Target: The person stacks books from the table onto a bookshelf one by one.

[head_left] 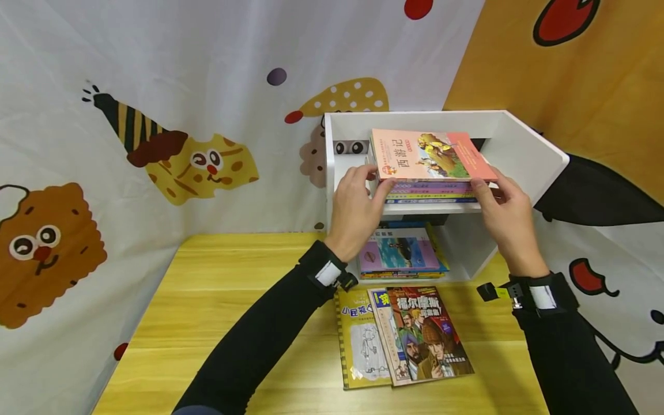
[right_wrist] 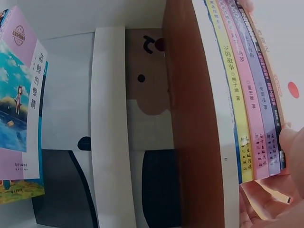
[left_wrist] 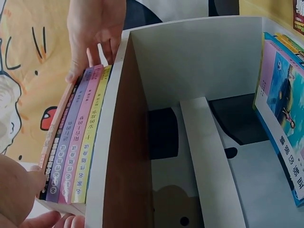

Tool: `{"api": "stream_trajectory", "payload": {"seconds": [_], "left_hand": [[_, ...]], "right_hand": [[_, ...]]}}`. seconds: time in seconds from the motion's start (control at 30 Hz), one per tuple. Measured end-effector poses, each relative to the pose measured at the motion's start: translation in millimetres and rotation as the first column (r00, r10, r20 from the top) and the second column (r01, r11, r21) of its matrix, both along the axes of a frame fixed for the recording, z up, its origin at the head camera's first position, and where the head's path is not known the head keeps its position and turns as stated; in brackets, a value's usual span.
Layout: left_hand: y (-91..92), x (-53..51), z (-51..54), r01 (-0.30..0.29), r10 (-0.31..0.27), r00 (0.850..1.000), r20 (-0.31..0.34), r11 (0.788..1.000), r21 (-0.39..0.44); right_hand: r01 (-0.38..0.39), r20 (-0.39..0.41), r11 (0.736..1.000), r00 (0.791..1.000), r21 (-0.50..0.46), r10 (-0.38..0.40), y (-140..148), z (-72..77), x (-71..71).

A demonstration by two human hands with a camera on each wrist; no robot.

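Black sleeves [head_left: 270,328] lie nearest the lens in the head view and lead to two bare hands at a white shelf unit [head_left: 529,141] on a wooden bench [head_left: 197,288]. A stack [head_left: 436,187] of books lies flat on the upper shelf [head_left: 415,209], topped by an orange-pink book [head_left: 410,155]. The left hand [head_left: 358,204] grips its left end and the right hand [head_left: 505,216] its right end; the fingers of each are bent at the side, parted from the thumb just enough to take the edge. A pile [head_left: 399,253] sits below. On the bench in front, a dark comic [head_left: 433,340] overlaps a pale book [head_left: 390,340], which in turn overlaps a yellow book [head_left: 363,340]. Shelving appears well advanced: the pile is in place and the stack seems set down but not yet released; the three bench books remain outside the unit. Most of the pale book's cover is hidden.

Left wrist view: five spines are plain, while the blue lowest book shows only as a sliver beside the shelf edge. The left hand is cropped by the border.

Right wrist view: the right hand is cropped, and the left shows merely as a fingertip. Whether the stack touches the unit's back cannot be told.
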State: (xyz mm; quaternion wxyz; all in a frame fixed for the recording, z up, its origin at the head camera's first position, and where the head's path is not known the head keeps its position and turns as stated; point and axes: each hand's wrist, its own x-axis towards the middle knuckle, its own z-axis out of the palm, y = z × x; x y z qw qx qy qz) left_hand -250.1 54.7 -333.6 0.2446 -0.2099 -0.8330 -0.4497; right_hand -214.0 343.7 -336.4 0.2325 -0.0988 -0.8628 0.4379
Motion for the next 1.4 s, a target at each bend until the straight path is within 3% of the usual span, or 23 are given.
{"api": "stream_trajectory", "payload": {"seconds": [0.23,0.53,0.67,0.8,0.93,1.0,1.1,1.2,1.3,1.4], "left_hand": [[0.9,-5.8,1.1,0.004,-0.004,1.000,0.006,1.000,0.004],[0.3,-5.7,1.9,0.001,-0.001,1.000,0.017,1.000,-0.005],[-1.2,1.4,-1.5,0.008,-0.008,1.000,0.005,1.000,-0.011],[-4.4,15.0,-3.1,0.029,-0.029,0.999,-0.029,1.000,-0.007],[-11.6,31.9,-4.9,0.072,-0.071,0.996,-0.057,0.997,0.005],[-16.6,39.7,-7.6,0.102,-0.100,0.993,-0.068,0.995,0.017],[-25.2,49.4,-15.1,0.139,-0.137,0.988,-0.068,0.990,0.033],[-34.6,55.6,-28.2,0.169,-0.167,0.985,-0.043,0.985,0.040],[-43.6,58.7,-48.3,0.202,-0.202,0.979,0.020,0.979,0.036],[-51.4,59.2,-75.6,0.229,-0.230,0.967,0.111,0.973,0.025]], "right_hand": [[0.017,0.028,1.000,0.999,-0.014,-0.016,-1.7,1.6,-4.1],[0.020,-0.007,1.000,1.000,-0.016,-0.020,-2.5,-1.3,-7.1],[0.012,-0.030,0.999,0.999,-0.046,-0.013,0.5,-6.7,-5.4],[0.003,-0.109,0.978,0.994,-0.208,-0.026,0.7,-12.4,4.9],[-0.002,-0.260,0.934,0.961,-0.358,-0.098,-7.9,-19.7,25.5],[0.009,-0.312,0.936,0.942,-0.353,-0.127,-13.3,-25.3,37.4],[0.028,-0.323,0.968,0.940,-0.250,-0.111,-18.9,-37.9,53.3],[-0.003,-0.263,0.992,0.964,-0.123,-0.030,-22.6,-55.4,63.6],[-0.075,-0.173,0.997,0.982,-0.018,0.071,-23.8,-76.7,69.8],[-0.151,-0.077,0.987,0.985,0.052,0.155,-24.7,-99.0,75.2]]}}
